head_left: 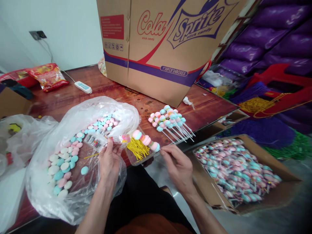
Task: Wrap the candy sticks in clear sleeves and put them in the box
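Candy skewer (146,140): between the hands, over yellow ties (138,149) in a clear tray (131,159).
Right hand (179,165): thumb and fingers pinched at the skewer's stick end.
Left hand (110,159): gripping a printed wrapper (123,138), near the skewer's other end.
Loose sweets (64,167): left of left hand, in an opened plastic bag (46,208).
Unwrapped skewers (168,118): on bench (209,107), beyond right hand.
Carton (214,195): right of right hand, holding wrapped skewers (239,169).
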{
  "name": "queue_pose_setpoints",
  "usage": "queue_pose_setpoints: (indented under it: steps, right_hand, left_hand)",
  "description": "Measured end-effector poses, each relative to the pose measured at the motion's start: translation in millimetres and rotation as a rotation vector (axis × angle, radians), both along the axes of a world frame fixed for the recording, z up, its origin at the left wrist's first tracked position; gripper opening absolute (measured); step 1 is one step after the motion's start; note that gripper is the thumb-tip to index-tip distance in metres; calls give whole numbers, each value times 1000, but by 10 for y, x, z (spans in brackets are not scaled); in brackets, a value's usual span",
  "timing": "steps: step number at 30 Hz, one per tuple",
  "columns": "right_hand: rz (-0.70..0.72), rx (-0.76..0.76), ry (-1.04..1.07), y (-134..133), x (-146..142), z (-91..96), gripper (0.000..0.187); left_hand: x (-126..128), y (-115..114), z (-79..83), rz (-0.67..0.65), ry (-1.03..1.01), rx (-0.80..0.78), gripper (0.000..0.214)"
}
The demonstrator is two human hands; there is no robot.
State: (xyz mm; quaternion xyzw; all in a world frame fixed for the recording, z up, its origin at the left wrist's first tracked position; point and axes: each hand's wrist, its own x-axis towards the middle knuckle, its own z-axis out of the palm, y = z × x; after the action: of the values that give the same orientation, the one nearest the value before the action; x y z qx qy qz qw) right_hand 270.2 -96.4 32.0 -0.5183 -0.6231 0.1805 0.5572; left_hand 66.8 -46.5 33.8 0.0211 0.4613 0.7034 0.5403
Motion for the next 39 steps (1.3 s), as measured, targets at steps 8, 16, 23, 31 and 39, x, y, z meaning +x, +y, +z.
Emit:
queue_pose_setpoints:
  steps: [8,16,23,31,39]
  right_hand:
    - [16,108,-323,-8,98,-72,16]
    - [38,200,-531,-29,178,-7,17]
    - [10,247,-448,-137,108,-70,19]
    - [86,-46,-92,-120,101,-99,13]
    - [40,-170,100,-126,60,-167,14]
  left_hand:
    - [6,-17,-30,-51,84,15,27]
    - [13,-57,-12,-91,327,98,38]
    - [17,-47,4,-68,383,53,40]
    - [-71,-39,-26,-186,424,23,42]
    - [-136,-52,-53,-203,412,29,43]
